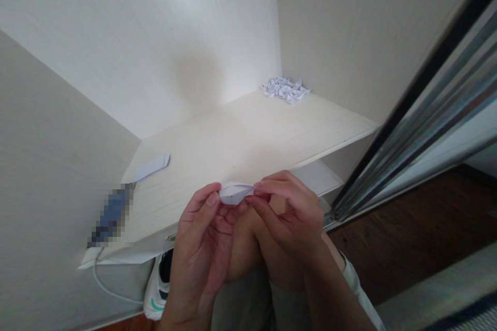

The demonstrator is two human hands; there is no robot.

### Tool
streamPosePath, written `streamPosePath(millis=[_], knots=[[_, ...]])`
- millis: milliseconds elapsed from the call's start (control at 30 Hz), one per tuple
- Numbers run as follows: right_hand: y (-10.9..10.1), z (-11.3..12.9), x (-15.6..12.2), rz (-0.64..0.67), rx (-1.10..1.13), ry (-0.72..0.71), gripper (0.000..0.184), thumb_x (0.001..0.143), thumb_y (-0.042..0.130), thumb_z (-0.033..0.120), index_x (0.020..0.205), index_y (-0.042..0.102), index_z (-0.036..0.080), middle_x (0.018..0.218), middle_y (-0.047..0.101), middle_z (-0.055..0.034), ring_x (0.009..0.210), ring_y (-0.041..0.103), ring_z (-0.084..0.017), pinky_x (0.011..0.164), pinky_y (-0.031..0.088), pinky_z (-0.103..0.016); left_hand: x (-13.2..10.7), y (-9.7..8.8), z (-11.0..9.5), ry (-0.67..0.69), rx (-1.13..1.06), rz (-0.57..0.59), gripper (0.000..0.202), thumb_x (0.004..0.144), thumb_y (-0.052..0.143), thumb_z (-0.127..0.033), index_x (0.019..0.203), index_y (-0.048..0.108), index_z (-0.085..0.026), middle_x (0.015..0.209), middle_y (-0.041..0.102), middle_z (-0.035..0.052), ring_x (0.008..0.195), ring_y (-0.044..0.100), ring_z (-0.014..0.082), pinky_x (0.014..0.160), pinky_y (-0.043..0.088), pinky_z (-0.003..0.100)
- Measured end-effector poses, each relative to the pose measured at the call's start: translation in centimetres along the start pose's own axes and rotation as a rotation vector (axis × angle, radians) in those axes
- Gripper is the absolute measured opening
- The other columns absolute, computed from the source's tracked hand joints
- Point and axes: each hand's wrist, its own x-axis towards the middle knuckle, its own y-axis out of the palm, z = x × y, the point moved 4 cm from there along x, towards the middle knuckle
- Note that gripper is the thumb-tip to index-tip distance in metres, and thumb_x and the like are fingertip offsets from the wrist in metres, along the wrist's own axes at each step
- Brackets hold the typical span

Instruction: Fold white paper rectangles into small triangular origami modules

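Both hands, left (pixel 202 248) and right (pixel 289 217), pinch 1 small folded paper piece (pixel 235 193) above the shelf (pixel 248 139).

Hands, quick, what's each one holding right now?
Left hand: pinching the folded paper piece.
Right hand: pinching the same piece, other end.

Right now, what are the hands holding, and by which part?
A small folded paper piece: the left hand pinches its left end, the right hand its right end.
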Motion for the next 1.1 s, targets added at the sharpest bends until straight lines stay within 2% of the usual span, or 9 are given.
streamPosePath(millis=[133, 267, 333, 467, 600, 867, 1100], knots=[[-0.1, -0.9, -0.1, -0.011, 0.087, 0.110, 0.024, 0.083, 0.081, 0.011, 0.100, 0.070, 0.024, 0.083, 0.067, -0.0001, 0.071, 0.063, -0.014, 0.063, 0.055, -0.028, -0.1, -0.2, -0.2, 0.024, 0.035, 0.005, 0.018, 0.077, 0.089, -0.023, 0.094, 0.082, -0.022, 0.088, 0.081, 0.0015, 0.078, 0.077, 0.0134, 0.076, 0.065, 0.021], [-0.2, -1.3, -0.1, -0.016, 0.280, 0.210, 0.015, 0.085, 0.080, 0.014, 0.094, 0.073, 0.024, 0.088, 0.069, -0.0022, 0.079, 0.066, -0.015, 0.067, 0.055, -0.029, -0.2, -0.3, -0.2, 0.023, 0.033, 0.014, 0.018, 0.076, 0.090, -0.024, 0.092, 0.082, -0.022, 0.087, 0.082, 0.0009, 0.073, 0.076, 0.0118, 0.074, 0.065, 0.019], [0.0, -1.7, -0.2, 0.016, 0.465, 0.317, 0.003, 0.089, 0.077, 0.023, 0.091, 0.074, 0.023, 0.089, 0.070, -0.0031, 0.078, 0.066, -0.015, 0.066, 0.054, -0.028, -0.2, -0.3, -0.2, 0.013, 0.029, 0.028, 0.018, 0.076, 0.090, -0.024, 0.093, 0.083, -0.022, 0.085, 0.081, 0.0005, 0.072, 0.076, 0.0117, 0.073, 0.065, 0.019], [0.7, -2.6, -0.9, 0.127, 0.920, 0.623, 0.012, 0.093, 0.074, 0.033, 0.091, 0.075, 0.022, 0.085, 0.069, -0.0016, 0.065, 0.063, -0.011, 0.053, 0.048, -0.023, 0.0, -0.6, -0.1, -0.004, 0.037, 0.071, 0.018, 0.076, 0.090, -0.026, 0.092, 0.083, -0.022, 0.081, 0.081, 0.0009, 0.070, 0.076, 0.0128, 0.065, 0.063, 0.017], [1.1, -3.2, -1.7, 0.244, 1.018, 0.808, 0.017, 0.084, 0.084, 0.032, 0.092, 0.074, 0.020, 0.081, 0.070, -0.0002, 0.063, 0.063, -0.011, 0.052, 0.048, -0.021, 0.2, -0.7, -0.2, -0.043, 0.069, 0.121, 0.017, 0.078, 0.089, -0.027, 0.092, 0.083, -0.020, 0.077, 0.080, 0.0023, 0.065, 0.075, 0.0133, 0.063, 0.063, 0.018], [1.2, -3.5, -2.1, 0.324, 1.041, 0.839, 0.014, 0.085, 0.083, 0.031, 0.088, 0.079, 0.018, 0.074, 0.072, -0.0006, 0.059, 0.063, -0.009, 0.053, 0.050, -0.020, 0.4, -1.2, -0.7, -0.118, 0.093, 0.187, 0.015, 0.076, 0.089, -0.026, 0.088, 0.084, -0.019, 0.069, 0.077, 0.0018, 0.052, 0.070, 0.0119, 0.055, 0.061, 0.017], [1.2, -3.4, -2.2, 0.398, 1.082, 0.827, 0.016, 0.076, 0.090, 0.021, 0.088, 0.080, 0.020, 0.075, 0.076, -0.0007, 0.066, 0.069, -0.009, 0.062, 0.055, -0.019, 0.2, -0.7, -1.0, -0.166, 0.118, 0.204, 0.013, 0.074, 0.091, -0.024, 0.083, 0.084, -0.019, 0.063, 0.073, 0.0012, 0.054, 0.069, 0.0113, 0.053, 0.060, 0.016]])
